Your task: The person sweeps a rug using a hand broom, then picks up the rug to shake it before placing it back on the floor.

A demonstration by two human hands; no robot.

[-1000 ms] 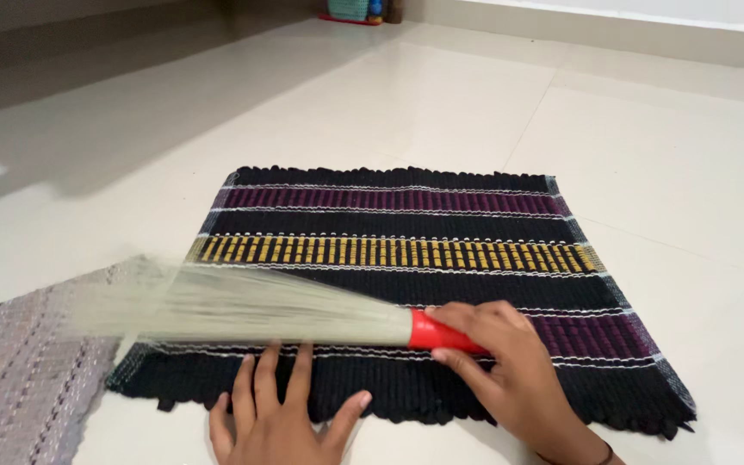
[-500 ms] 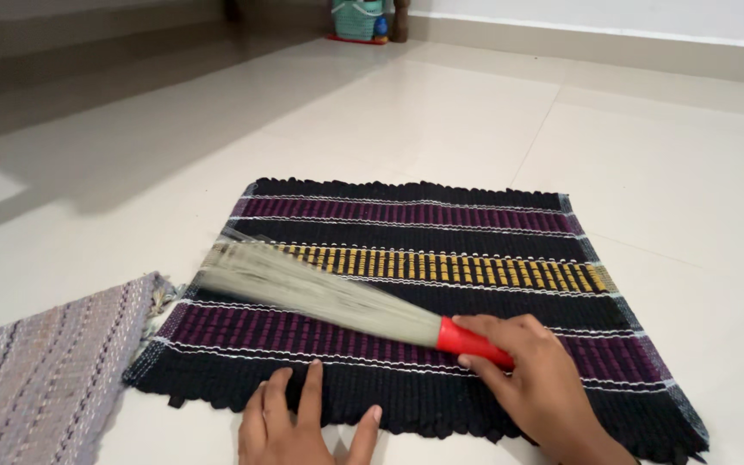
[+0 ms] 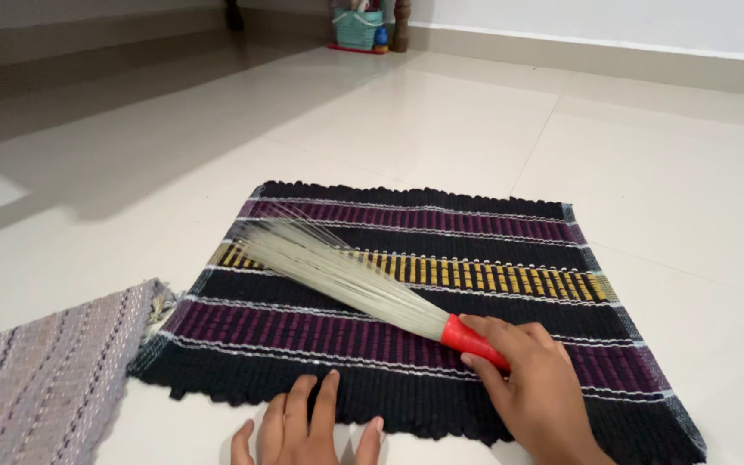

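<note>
At the far left I am seeing a grey striped rug [image 3: 36, 387] lying on the tiled floor [image 3: 441, 112]. Just beside it a dark mat [image 3: 492, 232] with purple and yellow stripes is lying flat. My left hand [image 3: 307, 426] is pressing the mat's near edge, fingers spread, gripping nothing. My right hand [image 3: 531, 387] is closing around the red handle of a broom [image 3: 363, 280], whose bristles are reaching up-left across the mat.
</note>
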